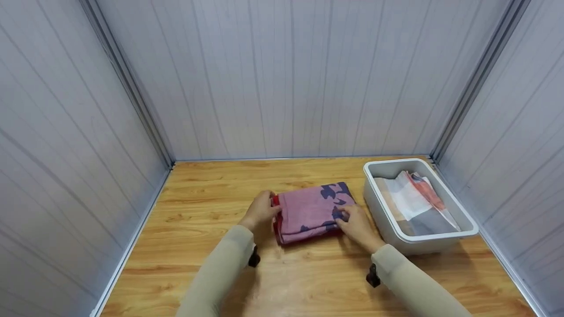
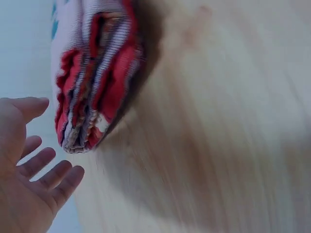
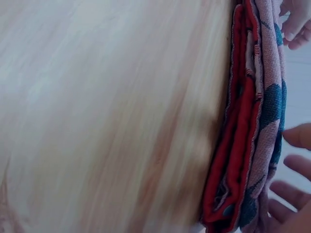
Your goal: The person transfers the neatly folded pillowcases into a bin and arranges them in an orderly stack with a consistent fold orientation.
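Observation:
A folded cloth (image 1: 308,207), pink-mauve with dark blue patches on top and red inner layers, lies on the wooden table. At its left edge is my left hand (image 1: 261,211). In the left wrist view that hand (image 2: 34,179) has its fingers spread beside the end of the stacked layers (image 2: 97,82), with a gap between. My right hand (image 1: 358,225) is at the cloth's right side, fingertips over the blue patches. The right wrist view shows its fingers (image 3: 291,189) extended and apart at the patterned top edge of the cloth (image 3: 267,111).
Close to the right hand stands a light grey plastic bin (image 1: 372,202) with a white rim. Inside it lies a folded cloth (image 1: 412,202) in white, grey, beige and coral. Pale panel walls (image 1: 291,88) border the wooden table (image 1: 211,189) at the back and sides.

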`<state>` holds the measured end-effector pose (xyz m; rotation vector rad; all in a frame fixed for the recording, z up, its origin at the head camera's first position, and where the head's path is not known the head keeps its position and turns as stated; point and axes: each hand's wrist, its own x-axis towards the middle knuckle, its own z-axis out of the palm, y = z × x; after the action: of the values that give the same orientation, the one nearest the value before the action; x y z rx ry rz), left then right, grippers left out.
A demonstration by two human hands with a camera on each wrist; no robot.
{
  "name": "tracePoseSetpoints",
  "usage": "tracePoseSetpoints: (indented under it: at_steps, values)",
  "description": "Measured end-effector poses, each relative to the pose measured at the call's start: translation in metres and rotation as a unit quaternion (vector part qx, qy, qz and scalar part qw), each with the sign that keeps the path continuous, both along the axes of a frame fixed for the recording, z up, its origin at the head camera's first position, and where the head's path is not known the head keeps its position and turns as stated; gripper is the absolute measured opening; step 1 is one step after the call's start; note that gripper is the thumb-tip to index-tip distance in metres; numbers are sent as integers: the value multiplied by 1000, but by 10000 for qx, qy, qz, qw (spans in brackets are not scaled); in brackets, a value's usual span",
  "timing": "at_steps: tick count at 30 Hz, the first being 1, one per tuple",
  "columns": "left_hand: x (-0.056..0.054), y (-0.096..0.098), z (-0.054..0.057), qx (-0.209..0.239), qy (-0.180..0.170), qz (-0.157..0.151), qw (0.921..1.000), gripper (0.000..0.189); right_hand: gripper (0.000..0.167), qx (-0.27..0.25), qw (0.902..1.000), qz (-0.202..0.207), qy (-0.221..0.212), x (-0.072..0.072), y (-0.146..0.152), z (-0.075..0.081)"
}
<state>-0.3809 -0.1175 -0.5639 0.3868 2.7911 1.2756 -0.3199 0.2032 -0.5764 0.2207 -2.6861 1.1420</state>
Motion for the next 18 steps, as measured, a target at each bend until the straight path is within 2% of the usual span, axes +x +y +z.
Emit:
tracePoseSetpoints:
  at_steps: [6,10,13,18]
  values:
    - [-16,3,-1,178,-210,74,9996,59,51,-285,9971,-702,101,-2,7,-1]
    - [-21,6,-4,230,-431,112,9987,63,63,-644,9915,-1115,-203,-1,9,-2]
    - [-20,8,-6,167,-580,121,9981,66,67,-784,9871,-1328,-433,1,10,-4]
    - [-22,10,-11,69,-688,80,9976,70,70,-822,9842,-1460,-572,-11,22,-31]
